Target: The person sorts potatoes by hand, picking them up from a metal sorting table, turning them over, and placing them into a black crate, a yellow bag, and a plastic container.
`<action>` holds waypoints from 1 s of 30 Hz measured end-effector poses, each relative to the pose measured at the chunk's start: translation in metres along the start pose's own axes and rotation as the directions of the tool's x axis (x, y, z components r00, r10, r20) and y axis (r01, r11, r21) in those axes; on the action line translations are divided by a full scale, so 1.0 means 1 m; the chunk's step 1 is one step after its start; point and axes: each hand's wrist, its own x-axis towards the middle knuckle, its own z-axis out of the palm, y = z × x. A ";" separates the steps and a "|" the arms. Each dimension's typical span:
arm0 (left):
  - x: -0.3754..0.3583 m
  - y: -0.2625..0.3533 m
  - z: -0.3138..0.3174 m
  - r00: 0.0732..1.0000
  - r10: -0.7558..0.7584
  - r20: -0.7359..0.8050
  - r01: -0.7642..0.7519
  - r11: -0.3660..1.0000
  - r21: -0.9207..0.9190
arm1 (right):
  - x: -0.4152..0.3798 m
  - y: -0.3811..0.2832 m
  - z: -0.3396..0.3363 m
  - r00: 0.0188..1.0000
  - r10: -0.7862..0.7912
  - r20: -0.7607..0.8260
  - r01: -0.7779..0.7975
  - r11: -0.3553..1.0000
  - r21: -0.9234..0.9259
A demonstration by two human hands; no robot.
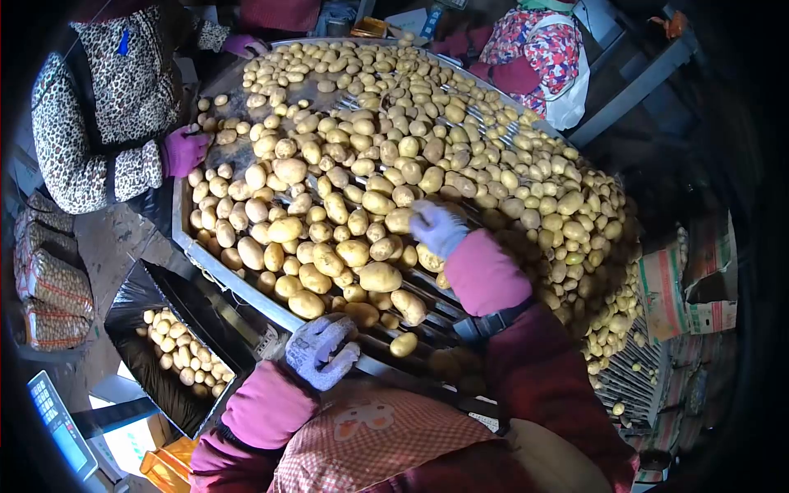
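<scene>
Many potatoes (pixel 380 278) cover a large sorting table with a metal rim (pixel 246 292). My left hand (pixel 322 349), in a light purple glove, is at the near edge of the table, its fingers curved and apart with nothing between them. Out over the potatoes is my right hand (pixel 440 228), in a similar glove, its fingers at a potato (pixel 399 220); whether they grip it is hard to see. A lone potato (pixel 403 344) lies on the dark slats between my hands.
A black-lined box (pixel 185 349) of potatoes stands at lower left, near a scale display (pixel 62 423). Filled net sacks (pixel 57 283) are at far left. Two co-workers (pixel 131 99) stand across the table, one with a pink-gloved hand (pixel 186 151) at its edge. Cardboard (pixel 689 279) is at right.
</scene>
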 end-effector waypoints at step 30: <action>0.134 -0.053 0.026 0.698 -0.286 0.656 0.609 0.718 -0.336 | 0.006 -0.006 -0.011 0.915 0.033 0.403 0.000 0.997 -0.080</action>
